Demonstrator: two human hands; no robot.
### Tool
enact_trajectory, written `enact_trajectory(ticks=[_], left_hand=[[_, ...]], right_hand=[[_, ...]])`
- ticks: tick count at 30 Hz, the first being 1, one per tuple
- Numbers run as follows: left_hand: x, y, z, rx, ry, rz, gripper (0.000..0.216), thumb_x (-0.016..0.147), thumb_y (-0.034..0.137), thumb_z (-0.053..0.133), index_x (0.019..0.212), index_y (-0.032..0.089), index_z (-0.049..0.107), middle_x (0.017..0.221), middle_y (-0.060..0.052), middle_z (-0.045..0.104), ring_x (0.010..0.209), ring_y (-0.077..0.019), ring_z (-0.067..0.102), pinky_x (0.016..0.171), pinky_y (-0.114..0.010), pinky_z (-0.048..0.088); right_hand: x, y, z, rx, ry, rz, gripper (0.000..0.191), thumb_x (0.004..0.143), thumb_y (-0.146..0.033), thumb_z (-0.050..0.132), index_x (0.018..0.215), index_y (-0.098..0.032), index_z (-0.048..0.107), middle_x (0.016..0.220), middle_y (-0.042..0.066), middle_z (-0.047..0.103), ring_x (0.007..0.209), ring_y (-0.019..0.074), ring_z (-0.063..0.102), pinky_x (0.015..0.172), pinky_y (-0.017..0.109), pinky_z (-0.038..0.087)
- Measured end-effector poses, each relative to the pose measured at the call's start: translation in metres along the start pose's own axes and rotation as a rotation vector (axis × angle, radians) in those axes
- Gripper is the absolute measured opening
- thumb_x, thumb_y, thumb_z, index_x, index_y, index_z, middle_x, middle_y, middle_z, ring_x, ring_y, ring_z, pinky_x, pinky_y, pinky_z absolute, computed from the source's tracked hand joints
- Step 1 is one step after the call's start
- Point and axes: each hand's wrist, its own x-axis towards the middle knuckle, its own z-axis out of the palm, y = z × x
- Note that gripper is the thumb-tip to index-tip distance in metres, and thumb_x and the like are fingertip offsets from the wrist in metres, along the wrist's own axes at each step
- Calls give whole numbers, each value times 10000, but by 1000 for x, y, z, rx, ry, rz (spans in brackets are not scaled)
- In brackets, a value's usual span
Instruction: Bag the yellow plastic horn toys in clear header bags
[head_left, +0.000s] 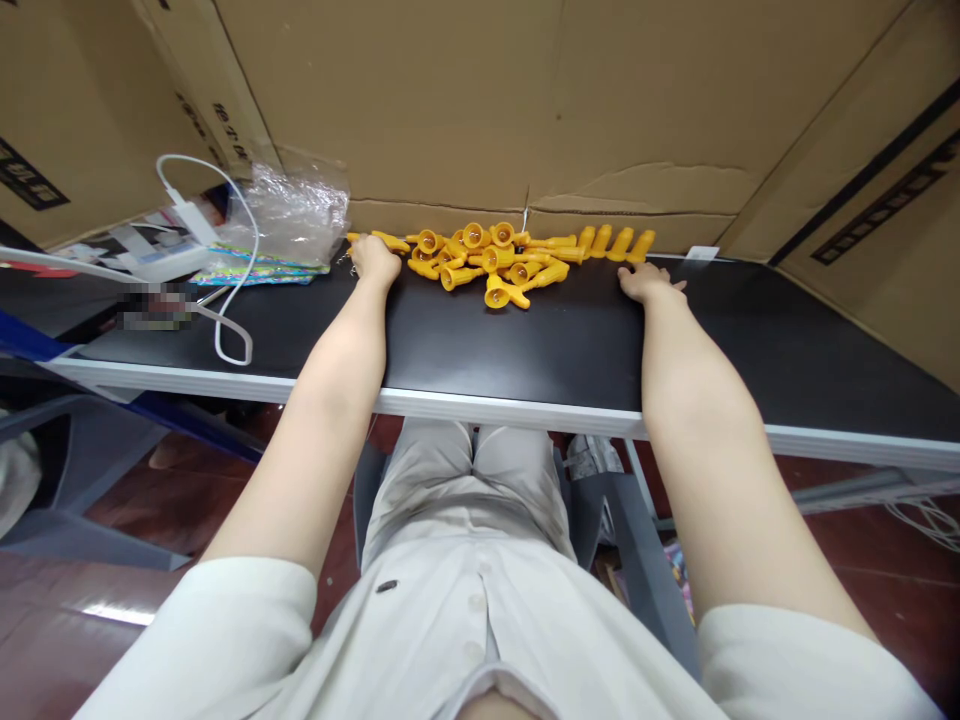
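A pile of small yellow-orange plastic parts [495, 258], shaped like little bells with stems, lies at the far side of the black table [525, 350]. My left hand [373, 258] rests at the pile's left end, fingers curled over one of the yellow parts. My right hand [646, 283] lies on the table just in front of the pile's right end, fingers bent and close together, touching the tabletop. What its fingers hold, if anything, is hidden.
A crumpled clear plastic bag [289, 215] sits on colourful sheets at the back left, next to a white charger with cable [225, 300]. Cardboard boxes [600, 100] wall the table's far side and right. The table has a white front edge [487, 410].
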Motion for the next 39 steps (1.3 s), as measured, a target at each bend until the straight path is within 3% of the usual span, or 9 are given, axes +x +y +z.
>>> enact_trajectory(ticks=[5, 12, 15, 18, 22, 25, 28, 34, 39], left_hand=[[-3, 4, 1, -1, -8, -39, 578, 823, 51, 634, 1389, 88, 745, 1598, -226, 603, 1544, -400, 509, 1299, -535, 432], [3, 1, 6, -22, -64, -42, 619, 798, 68, 699, 1417, 75, 719, 1627, -225, 554, 1568, -395, 482, 1330, -460, 405], [5, -1, 7, -36, -88, -20, 625, 800, 155, 776, 1416, 70, 717, 1640, -228, 536, 1578, -403, 469, 1343, -437, 380], [3, 0, 6, -35, -94, -2, 599, 832, 216, 783, 1393, 18, 718, 1635, -258, 531, 1578, -412, 464, 1340, -434, 373], [-5, 7, -2, -1, -70, 11, 553, 844, 148, 686, 1381, 16, 724, 1607, -274, 562, 1577, -414, 462, 1344, -464, 375], [-11, 13, -6, -16, -55, 34, 521, 835, 126, 640, 1335, 19, 742, 1589, -282, 572, 1553, -415, 483, 1337, -473, 373], [-12, 17, -6, -50, -44, 47, 462, 818, 129, 632, 1253, 59, 773, 1553, -274, 592, 1531, -418, 496, 1322, -489, 383], [-11, 23, -6, -153, -18, 125, 325, 828, 216, 687, 1128, 204, 812, 1480, -197, 645, 1527, -431, 474, 1321, -584, 365], [-14, 31, -7, -179, -12, 200, 254, 848, 220, 694, 1077, 232, 802, 1451, -168, 661, 1528, -420, 463, 1336, -581, 336]], right_hand=[[3, -1, 1, -2, 18, 16, 644, 1145, -455, 364, 1718, -168, 422, 1764, 180, 386, 1674, 380, 294, 1295, 697, 332], [-17, -22, -14, -22, 138, -67, 497, 1090, -259, 484, 1523, -71, 638, 1540, 239, 634, 1474, 376, 593, 1236, 512, 451], [-28, -37, -20, 6, 217, -199, 547, 1101, -252, 411, 1603, -88, 552, 1586, 226, 599, 1514, 372, 548, 1263, 534, 405], [-32, -51, -20, 59, 228, -360, 570, 1128, -288, 331, 1674, -198, 467, 1709, 154, 484, 1591, 332, 454, 1296, 563, 353], [-33, -63, -15, 5, 96, -444, 472, 1105, -356, 498, 1550, -241, 604, 1686, 116, 514, 1584, 337, 448, 1317, 556, 324], [-37, -67, -12, -41, 39, -454, 376, 1047, -298, 623, 1413, -230, 681, 1643, 129, 542, 1527, 352, 505, 1281, 546, 384], [-42, -70, -13, -74, 110, -449, 405, 1037, -250, 629, 1440, -209, 639, 1590, 156, 574, 1496, 344, 526, 1253, 520, 427], [-43, -75, -13, -186, 192, -434, 408, 1069, -314, 627, 1417, -103, 661, 1598, 233, 548, 1551, 394, 429, 1309, 575, 318], [-34, -73, -8, -73, 82, -312, 560, 1106, -360, 556, 1620, -141, 509, 1604, 232, 567, 1542, 405, 490, 1303, 640, 303]])
